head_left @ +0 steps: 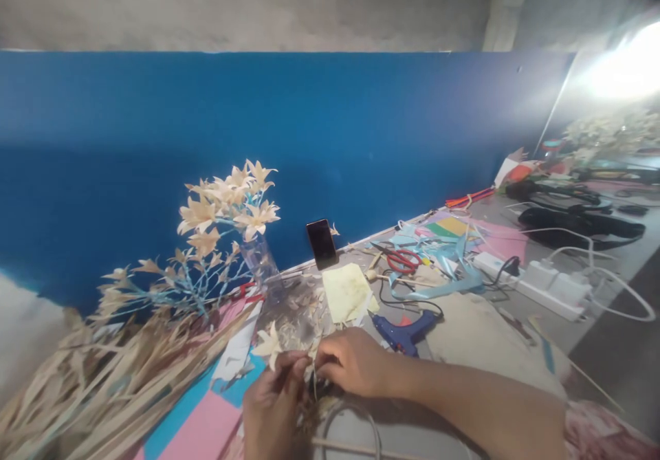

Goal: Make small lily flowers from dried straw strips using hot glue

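Observation:
A cream artificial flower [269, 345], with pointed petals, sticks up from the pinched fingers of my left hand [273, 405]. Just right of it, my right hand [355, 362] is closed with curled fingers near a thin pale strand; what lies between those fingers is hidden. A blue glue gun [405, 333] rests on its side beyond my right wrist. Behind my hands is a stained pale-yellow sheet [349, 292]. A bunch of similar cream flowers on light-blue stems [227, 202] stands in a clear container [260, 260] at the back left.
Long dried tan strips [118, 384] heap up on the left beside pink paper [203, 429]. A phone [322, 243] leans against the blue wall [330, 137]. Red-handled scissors [402, 260], light-blue ribbon [467, 278] and a white power strip [551, 291] with cables lie to the right.

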`<action>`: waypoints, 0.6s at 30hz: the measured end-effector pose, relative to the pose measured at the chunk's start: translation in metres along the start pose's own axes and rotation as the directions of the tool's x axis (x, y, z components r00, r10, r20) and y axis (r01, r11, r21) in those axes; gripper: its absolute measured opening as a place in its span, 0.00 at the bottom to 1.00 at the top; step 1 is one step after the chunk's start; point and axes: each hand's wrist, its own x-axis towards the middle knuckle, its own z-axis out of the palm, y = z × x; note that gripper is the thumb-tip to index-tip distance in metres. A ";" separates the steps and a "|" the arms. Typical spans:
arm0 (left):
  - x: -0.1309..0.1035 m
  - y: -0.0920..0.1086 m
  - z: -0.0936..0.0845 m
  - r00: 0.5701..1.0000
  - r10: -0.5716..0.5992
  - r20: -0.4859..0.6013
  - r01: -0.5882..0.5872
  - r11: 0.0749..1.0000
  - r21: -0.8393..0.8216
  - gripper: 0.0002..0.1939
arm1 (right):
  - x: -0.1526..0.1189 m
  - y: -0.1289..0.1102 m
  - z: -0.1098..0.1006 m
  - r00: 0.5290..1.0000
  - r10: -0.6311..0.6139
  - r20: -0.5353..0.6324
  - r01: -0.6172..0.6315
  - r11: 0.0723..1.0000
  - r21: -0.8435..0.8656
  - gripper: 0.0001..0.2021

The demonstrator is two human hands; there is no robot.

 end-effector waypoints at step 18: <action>-0.007 0.003 0.007 0.992 0.057 0.110 -0.068 0.993 0.095 0.23 | 0.069 0.170 -0.138 0.848 0.454 -0.274 -0.524 0.793 -0.309 0.15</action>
